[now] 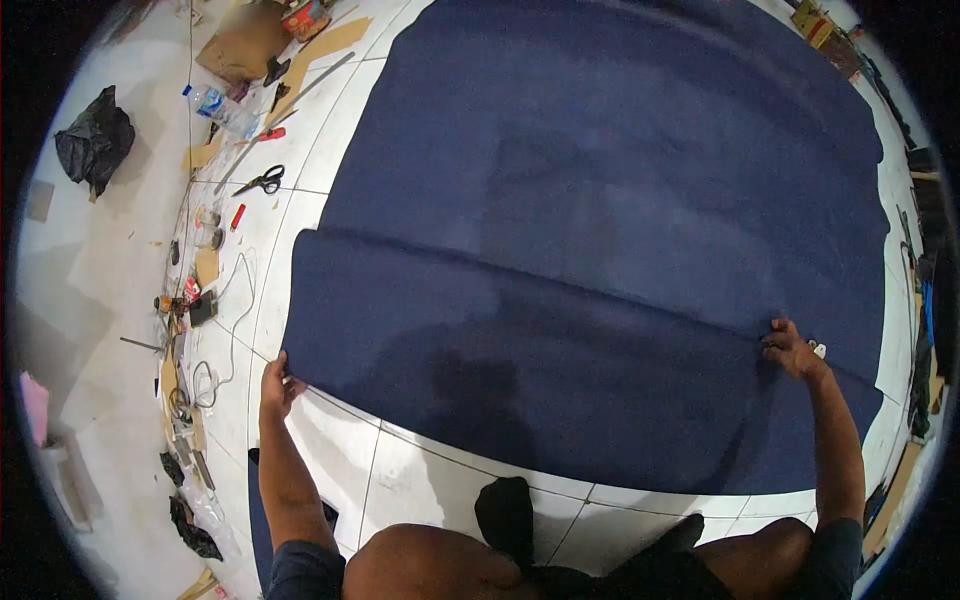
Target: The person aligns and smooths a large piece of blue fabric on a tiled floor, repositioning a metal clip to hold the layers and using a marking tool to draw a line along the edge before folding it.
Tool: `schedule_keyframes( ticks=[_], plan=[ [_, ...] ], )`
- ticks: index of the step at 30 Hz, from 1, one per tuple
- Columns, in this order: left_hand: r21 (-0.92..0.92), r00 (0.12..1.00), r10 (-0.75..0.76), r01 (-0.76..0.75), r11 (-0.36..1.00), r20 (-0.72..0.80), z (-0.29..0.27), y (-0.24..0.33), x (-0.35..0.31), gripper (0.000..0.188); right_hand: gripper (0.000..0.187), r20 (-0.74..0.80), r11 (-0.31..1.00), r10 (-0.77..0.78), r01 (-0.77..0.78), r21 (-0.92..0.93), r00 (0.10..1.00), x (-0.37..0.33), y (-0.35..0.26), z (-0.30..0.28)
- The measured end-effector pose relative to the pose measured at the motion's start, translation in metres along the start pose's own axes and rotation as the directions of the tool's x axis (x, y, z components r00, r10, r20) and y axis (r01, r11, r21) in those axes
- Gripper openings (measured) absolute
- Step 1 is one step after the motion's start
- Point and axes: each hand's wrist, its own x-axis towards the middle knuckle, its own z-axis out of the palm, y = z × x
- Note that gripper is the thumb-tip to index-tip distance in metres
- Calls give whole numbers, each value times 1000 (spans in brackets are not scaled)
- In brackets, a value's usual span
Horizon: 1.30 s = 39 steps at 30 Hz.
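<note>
A large sheet of dark blue fabric (640, 190) covers most of the tiled floor in front of me. Its near part is folded over, and the fold's edge runs across from the left side down toward the right. At the near left corner of the folded layer, my left hand (277, 387) pinches the cloth's edge between thumb and fingers. My right hand (790, 350) has its fingers curled at the layer's edge on the right, gripping the cloth there. A small white item (818, 349) shows beside that wrist; its kind is unclear.
Along the left lie black-handled scissors (264, 182), a red lighter-like object (238, 217), a plastic bottle (222, 110), a long metal strip (285, 120) and a pale cable (236, 340). A black plastic bag (95, 142) lies farther left. Assorted materials (925, 320) line the right side.
</note>
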Motion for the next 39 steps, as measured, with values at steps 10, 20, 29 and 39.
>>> schedule_keyframes(
  ticks=[10, 20, 29, 39],
  plan=[
    [252, 759, 420, -336, 907, -498, -1, -43, 49, 52, 46, -152, 994, -91, 81, -67, 984, -29, 10, 27],
    [-177, 997, -11, 24, 984, 74, 87, -31, -67, 75, 53, -640, 839, 526, -467, 281, 560, -205, 139, 181],
    [-540, 930, -2, 215, 814, 368, 157, -110, -123, 45, 38, 48, -323, 813, 381, 866, 580, -220, 137, 264],
    [-125, 978, 64, -40, 991, 197, 228, -14, -154, 65, 55, 67, -338, 848, 438, 833, 526, -230, 129, 263]
  ],
)
